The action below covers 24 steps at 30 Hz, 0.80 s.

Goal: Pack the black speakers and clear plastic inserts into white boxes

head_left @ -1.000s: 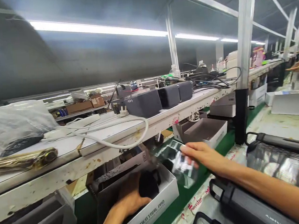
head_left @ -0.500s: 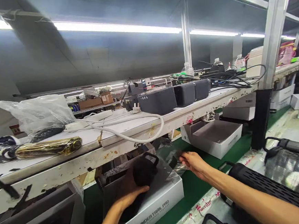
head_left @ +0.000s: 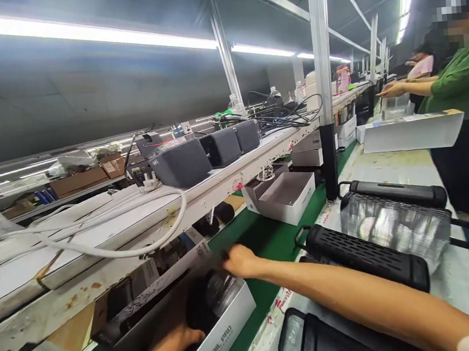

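Note:
A white box with dark inner walls, lettered "TRAIL PRO" on its side, sits on the green belt. Inside it lies a black speaker, partly under clear plastic film at its far end. My left hand reaches into the box and grips the speaker's near side, thumb showing and the other fingers hidden. Over the far end of the box, my right hand is closed, its fingertips pinched at a dark, blurred bit that I cannot make out.
Black speakers with carry handles, one in clear plastic, lie on the bench at right. An open white box stands farther along the belt. Grey speakers and a white cable occupy the shelf. A person in green stands at right.
The view has swung right, bringing people into sight. The speaker, raised at the box before, now lies lower inside it with my left hand. My right hand has come nearer the box's far end.

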{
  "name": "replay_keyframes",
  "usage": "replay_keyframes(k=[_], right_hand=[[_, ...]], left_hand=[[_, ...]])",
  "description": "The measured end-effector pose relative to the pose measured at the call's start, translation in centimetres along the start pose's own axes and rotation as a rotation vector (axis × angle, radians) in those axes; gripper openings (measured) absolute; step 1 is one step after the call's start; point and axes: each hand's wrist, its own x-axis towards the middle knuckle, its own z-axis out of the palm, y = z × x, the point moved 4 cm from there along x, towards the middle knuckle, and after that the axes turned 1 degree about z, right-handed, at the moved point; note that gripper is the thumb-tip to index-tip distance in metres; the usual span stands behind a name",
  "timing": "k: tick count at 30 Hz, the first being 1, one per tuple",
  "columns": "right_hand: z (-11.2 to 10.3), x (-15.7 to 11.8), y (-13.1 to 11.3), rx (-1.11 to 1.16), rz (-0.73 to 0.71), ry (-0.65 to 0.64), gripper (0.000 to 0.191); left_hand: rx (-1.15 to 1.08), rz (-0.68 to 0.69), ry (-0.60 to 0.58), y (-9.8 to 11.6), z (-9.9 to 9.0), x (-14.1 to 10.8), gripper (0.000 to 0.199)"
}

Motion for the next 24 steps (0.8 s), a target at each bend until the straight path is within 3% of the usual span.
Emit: replay_keyframes(k=[3, 6, 10, 14, 18, 21, 24], right_hand=[[0.0, -1.8, -0.8, -0.25, -0.3, 0.055, 0.054], [2.0, -3.1, 0.7, -0.59, -0.573, -0.104, 0.068], [3.9, -3.3, 3.7, -0.678, -0.552, -0.268, 0.077], [4.3, -3.6, 4.4, -0.662, -0.57, -0.343, 0.094], [5.2, -3.3, 4.6, -0.69, -0.598, -0.237, 0.099], [6.3, -2.3, 4.2, -0.703, -0.588, -0.154, 0.093], [7.3, -1.0, 3.4, -0.792, -0.568, -0.201, 0.08]], left_hand=[[0.094, 0.066, -0.025, 2.1, -0.1, -0.1, 0.103], [0.158, 0.048, -0.063, 3.0, -0.8, -0.9, 0.1], [0.122, 0.047, -0.086, 3.5, -1.8, -2.8, 0.081], [0.077, 0.071, -0.101, 5.0, -1.8, -5.3, 0.07], [0.085, 0.037, -0.139, 6.4, -1.9, -7.0, 0.071], [0.167, 0.017, -0.147, 5.3, -2.1, -7.8, 0.077], [0.284, 0.062, -0.044, 2.3, -1.1, -7.5, 0.067]])
